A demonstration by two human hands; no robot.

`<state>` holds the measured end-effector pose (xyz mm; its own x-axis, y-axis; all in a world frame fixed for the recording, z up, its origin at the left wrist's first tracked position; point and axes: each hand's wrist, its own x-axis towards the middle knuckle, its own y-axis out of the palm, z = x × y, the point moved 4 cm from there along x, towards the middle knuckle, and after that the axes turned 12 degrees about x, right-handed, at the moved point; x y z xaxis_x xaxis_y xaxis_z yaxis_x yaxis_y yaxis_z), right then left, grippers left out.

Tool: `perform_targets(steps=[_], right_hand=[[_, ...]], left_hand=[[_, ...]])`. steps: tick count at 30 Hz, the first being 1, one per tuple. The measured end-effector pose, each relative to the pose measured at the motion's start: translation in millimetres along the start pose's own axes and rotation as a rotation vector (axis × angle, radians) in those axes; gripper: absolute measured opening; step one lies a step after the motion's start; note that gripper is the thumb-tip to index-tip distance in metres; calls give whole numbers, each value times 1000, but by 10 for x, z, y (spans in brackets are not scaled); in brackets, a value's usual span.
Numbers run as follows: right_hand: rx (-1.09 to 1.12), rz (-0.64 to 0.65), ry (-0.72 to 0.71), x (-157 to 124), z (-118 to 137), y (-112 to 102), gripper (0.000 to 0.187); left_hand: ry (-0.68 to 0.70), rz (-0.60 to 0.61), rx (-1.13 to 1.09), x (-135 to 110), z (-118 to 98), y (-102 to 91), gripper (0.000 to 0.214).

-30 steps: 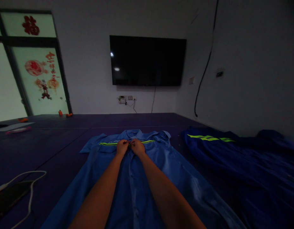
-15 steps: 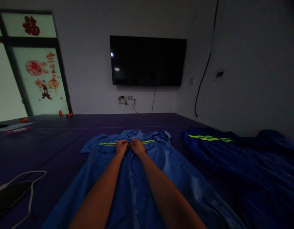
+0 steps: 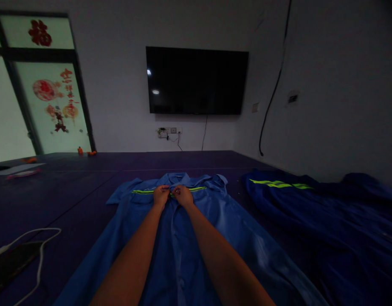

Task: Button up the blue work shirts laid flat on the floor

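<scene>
A light blue work shirt [image 3: 215, 229] with a yellow-green reflective stripe lies spread flat, front up, on the dark purple table [image 3: 81, 199]. My left hand [image 3: 160, 195] and my right hand [image 3: 183, 195] meet at the shirt's chest, on the stripe just below the collar. Both hands are closed in a pinch on the shirt's front placket. What sits between the fingertips is too small and dark to make out. Both forearms stretch forward over the lower part of the shirt.
A pile of darker blue garments [image 3: 326, 221] with a reflective stripe lies to the right. At the near left lie a dark phone [image 3: 11, 263] and a white cable [image 3: 39, 246]. A black TV [image 3: 197, 80] hangs on the far wall. Papers [image 3: 20, 170] lie at far left.
Both hands stay pinched at the same spot on the shirt's chest, with only slight finger movement. The view has shifted very slightly.
</scene>
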<state>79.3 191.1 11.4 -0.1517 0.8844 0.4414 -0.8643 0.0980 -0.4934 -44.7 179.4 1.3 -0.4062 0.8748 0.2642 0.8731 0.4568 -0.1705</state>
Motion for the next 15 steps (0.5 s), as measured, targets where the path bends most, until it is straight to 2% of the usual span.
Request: perform_targets(steps=[15], right_hand=[[34, -10, 16, 21, -43, 23, 11]], left_hand=[[-8, 38, 4, 19, 8, 26, 23]])
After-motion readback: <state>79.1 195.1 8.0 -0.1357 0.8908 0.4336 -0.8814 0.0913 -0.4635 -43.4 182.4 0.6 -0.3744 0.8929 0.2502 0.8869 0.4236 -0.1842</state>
